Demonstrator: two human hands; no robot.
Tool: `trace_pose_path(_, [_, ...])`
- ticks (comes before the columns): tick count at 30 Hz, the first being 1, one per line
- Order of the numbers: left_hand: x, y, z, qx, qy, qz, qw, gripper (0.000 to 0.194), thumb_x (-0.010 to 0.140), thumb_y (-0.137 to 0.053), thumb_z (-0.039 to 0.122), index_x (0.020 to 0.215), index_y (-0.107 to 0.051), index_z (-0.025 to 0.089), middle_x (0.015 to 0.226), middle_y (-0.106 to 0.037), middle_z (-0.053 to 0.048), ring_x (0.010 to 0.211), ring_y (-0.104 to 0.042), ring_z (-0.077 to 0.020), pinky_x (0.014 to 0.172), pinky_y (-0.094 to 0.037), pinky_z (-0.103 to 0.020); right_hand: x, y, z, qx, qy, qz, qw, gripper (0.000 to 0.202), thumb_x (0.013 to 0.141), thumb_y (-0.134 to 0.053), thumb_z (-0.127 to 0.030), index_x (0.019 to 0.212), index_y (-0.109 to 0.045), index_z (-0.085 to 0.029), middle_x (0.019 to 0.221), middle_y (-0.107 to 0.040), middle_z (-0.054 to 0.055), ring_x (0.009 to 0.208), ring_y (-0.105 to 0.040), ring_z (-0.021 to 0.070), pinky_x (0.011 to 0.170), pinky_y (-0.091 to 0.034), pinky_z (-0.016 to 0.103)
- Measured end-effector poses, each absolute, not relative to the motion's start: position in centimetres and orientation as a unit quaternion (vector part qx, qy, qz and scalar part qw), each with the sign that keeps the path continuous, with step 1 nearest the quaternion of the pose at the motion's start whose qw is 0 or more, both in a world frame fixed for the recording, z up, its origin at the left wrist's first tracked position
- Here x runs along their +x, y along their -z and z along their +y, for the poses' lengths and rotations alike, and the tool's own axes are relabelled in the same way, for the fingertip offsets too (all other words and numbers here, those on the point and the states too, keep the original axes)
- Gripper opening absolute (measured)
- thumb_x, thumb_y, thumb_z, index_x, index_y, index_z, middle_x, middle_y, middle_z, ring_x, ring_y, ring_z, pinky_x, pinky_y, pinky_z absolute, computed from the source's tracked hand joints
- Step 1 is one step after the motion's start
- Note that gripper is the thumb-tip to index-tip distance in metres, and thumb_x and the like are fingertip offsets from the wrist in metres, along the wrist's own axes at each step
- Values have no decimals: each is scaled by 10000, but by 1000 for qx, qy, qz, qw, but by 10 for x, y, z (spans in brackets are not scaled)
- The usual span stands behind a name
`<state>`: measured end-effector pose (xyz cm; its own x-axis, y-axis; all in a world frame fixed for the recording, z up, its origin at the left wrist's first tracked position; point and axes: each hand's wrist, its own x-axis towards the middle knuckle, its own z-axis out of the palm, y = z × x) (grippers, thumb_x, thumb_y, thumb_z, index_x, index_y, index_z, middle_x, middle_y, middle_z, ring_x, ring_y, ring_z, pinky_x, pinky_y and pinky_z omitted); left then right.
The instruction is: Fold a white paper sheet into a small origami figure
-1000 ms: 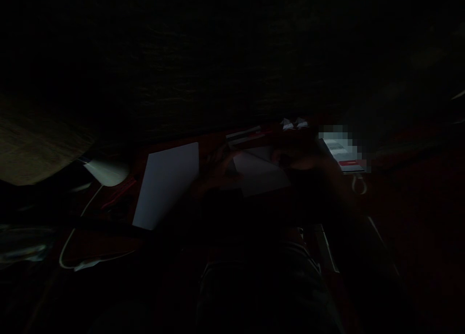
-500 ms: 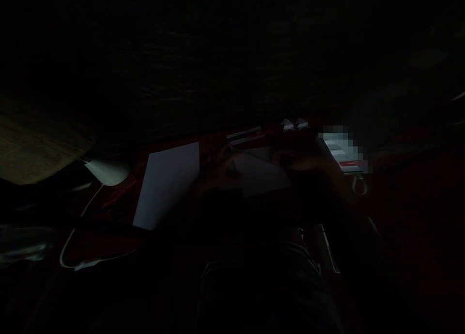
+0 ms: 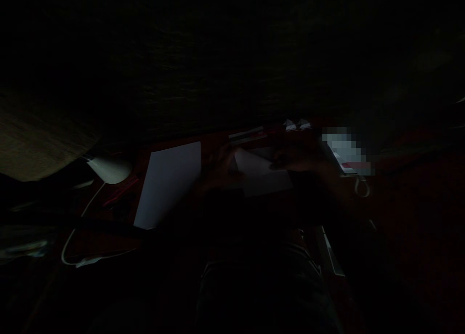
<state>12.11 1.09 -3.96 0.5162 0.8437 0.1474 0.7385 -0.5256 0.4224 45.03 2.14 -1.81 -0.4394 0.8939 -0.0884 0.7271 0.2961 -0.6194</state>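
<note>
Fingers of both left grip (image 3: 221, 167) and right grip (image 3: 292, 159) were mostly lost in the dark; contact with the paper (image 3: 263, 181) between them was unclear. Bright item (image 3: 343, 150) right of right grip was pixelated. Tan shape (image 3: 39, 140), far left of left grip, was cut off at frame edge.

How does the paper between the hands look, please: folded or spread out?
Probably partly folded: a slanting line splits the paper into brighter and darker parts. Too dim to tell whether the darker part is a flap.
</note>
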Motion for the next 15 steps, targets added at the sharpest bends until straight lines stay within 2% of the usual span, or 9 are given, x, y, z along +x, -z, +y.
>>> trace_pose_path(4, [120,47,18,831,-288,440,180,1376,678,-918,770,1734,-224,227,1775,-285,-251,1636,-265,-523,1292,-262,-744,448,10,20,-510,-329,-777,165,338,813,-796,-570,856,-773,-235,900,-780,41,834,-703,234,728,-499,337])
trace_pose_path(7, [124,53,25,766,-427,421,231,1393,637,-972,713,1720,-224,258,1746,-354,-231,1600,-386,-462,1281,-361,-665,443,5,18,-491,-357,-756,242,401,798,-810,-629,806,-737,-235,864,-758,45,827,-678,232,724,-506,346])
trace_pose_path(9, [128,57,28,695,-504,410,307,1295,665,-973,670,1689,-273,300,1653,-504,-193,1466,-574,-397,1192,-494,-602,438,1,15,-479,-389,-728,299,425,774,-828,-645,807,-722,-235,872,-749,46,846,-671,236,742,-520,357])
trace_pose_path(11, [133,59,29,628,-526,405,406,1076,699,-956,640,1580,-444,292,1465,-678,-150,1280,-710,-347,1084,-577,-552,431,-3,11,-472,-420,-698,338,421,764,-837,-637,822,-714,-238,880,-738,42,864,-667,240,758,-531,370])
trace_pose_path(13, [137,57,26,580,-508,410,488,837,692,-959,599,1372,-622,246,1276,-776,-120,1143,-764,-324,1001,-611,-506,425,-5,7,-468,-441,-677,357,398,773,-841,-616,826,-709,-244,877,-728,36,872,-666,243,770,-538,379])
trace_pose_path(15, [139,52,21,551,-488,423,528,687,652,-985,530,1193,-699,217,1171,-809,-104,1062,-781,-310,932,-623,-456,420,-6,5,-467,-456,-662,370,386,771,-855,-603,812,-703,-250,864,-720,28,865,-664,243,771,-545,382])
